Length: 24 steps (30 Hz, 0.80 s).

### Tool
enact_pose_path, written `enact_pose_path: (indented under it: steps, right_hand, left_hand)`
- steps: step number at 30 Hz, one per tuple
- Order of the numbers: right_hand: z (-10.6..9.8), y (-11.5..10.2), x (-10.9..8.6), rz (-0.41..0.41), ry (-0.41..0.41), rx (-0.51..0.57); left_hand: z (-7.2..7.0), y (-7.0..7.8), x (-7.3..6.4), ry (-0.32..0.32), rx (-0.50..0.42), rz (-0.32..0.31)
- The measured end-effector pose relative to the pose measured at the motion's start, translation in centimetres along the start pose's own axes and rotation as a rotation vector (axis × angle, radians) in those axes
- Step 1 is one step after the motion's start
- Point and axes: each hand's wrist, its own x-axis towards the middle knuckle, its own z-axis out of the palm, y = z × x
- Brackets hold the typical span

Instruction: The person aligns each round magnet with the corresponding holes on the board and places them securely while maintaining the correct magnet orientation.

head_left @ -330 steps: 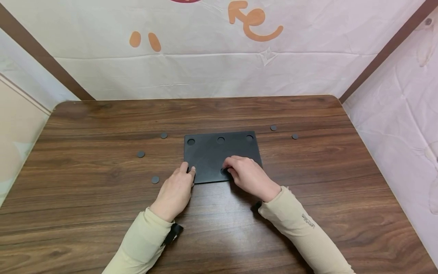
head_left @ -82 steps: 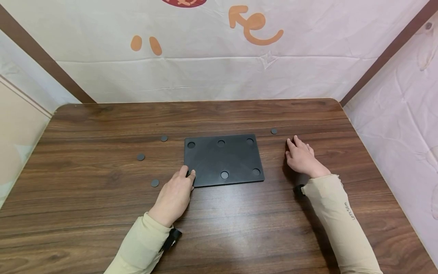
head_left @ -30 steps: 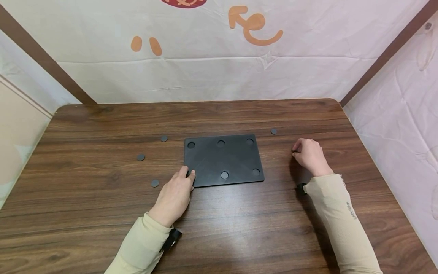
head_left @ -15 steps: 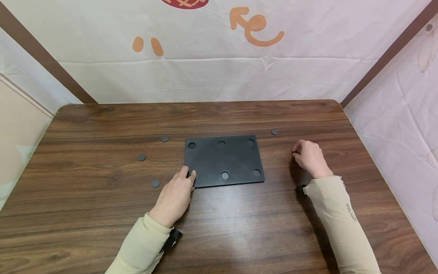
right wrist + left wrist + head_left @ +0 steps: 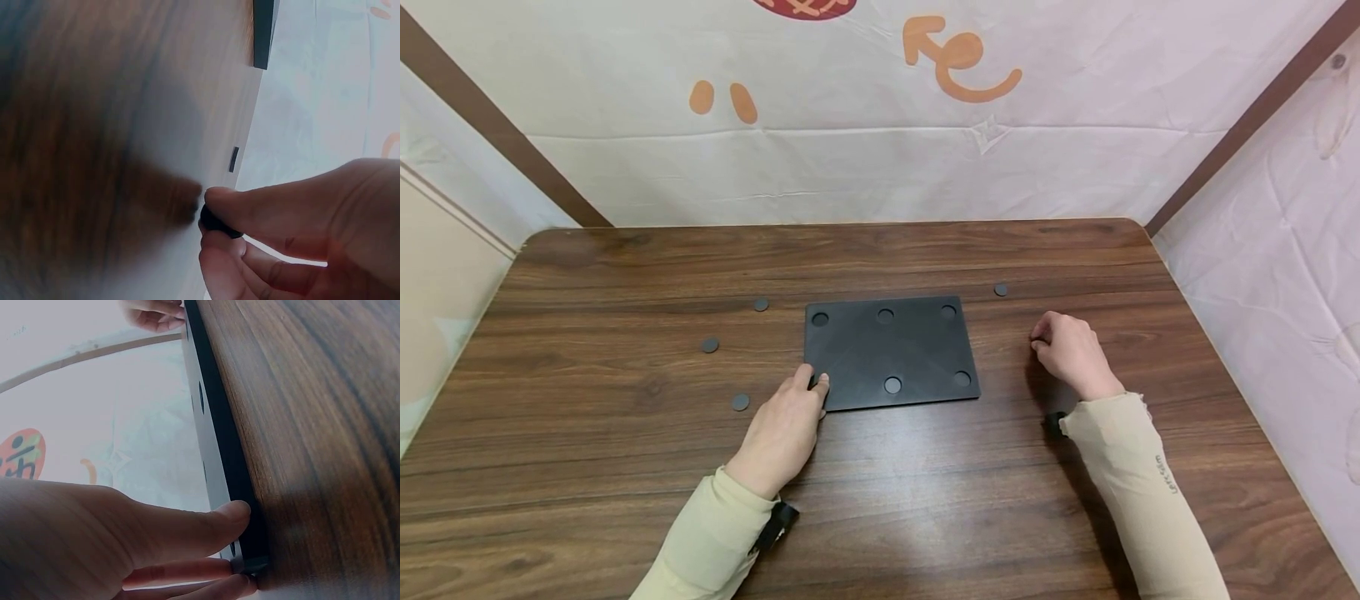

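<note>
A flat black rectangular plate (image 5: 887, 346) with round recesses lies mid-table. In its front middle recess sits a grey disc (image 5: 892, 385); the other visible recesses look dark. My left hand (image 5: 782, 433) grips the plate's front left corner, thumb against the front edge in the left wrist view, hiding that corner. To the right of the plate, my right hand (image 5: 1073, 354) pinches a small dark disc (image 5: 219, 223) between thumb and fingers, just above the table. Another disc (image 5: 1001, 290) lies flat behind the right hand, right of the plate.
Left of the plate lie three loose discs: a back one (image 5: 762, 305), an outer one (image 5: 710, 345) and a front one (image 5: 741, 402). The brown wood-grain table (image 5: 880, 517) ends at a printed white cloth (image 5: 865, 167).
My right hand has gone from the plate's front recess to the far right and taken up the disc there. It has just shifted slightly left. The left hand stays on the corner.
</note>
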Motion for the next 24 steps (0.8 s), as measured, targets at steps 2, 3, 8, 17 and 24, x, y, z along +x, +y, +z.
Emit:
enact_pose_path:
  steps: [2,3,8,17,24]
  right_hand:
    - [0.1,-0.1,0.0,-0.008,0.001,0.003]
    - [0.1,-0.1,-0.1,-0.011,0.001,0.005]
    - [0.3,-0.3,-0.1,-0.031,0.001,0.012]
    - [0.5,-0.7,-0.3,-0.049,-0.003,0.014]
    - [0.5,-1.2,-0.5,-0.063,-0.010,-0.001]
  left_hand:
    - [0.0,0.0,0.0,-0.001,-0.001,-0.001]
    - [0.0,0.0,0.0,-0.001,-0.001,-0.002]
    - [0.0,0.0,0.0,-0.001,-0.003,-0.004]
    - [0.0,0.0,0.0,-0.004,-0.003,-0.006]
    - [0.0,0.0,0.0,0.001,-0.003,-0.004]
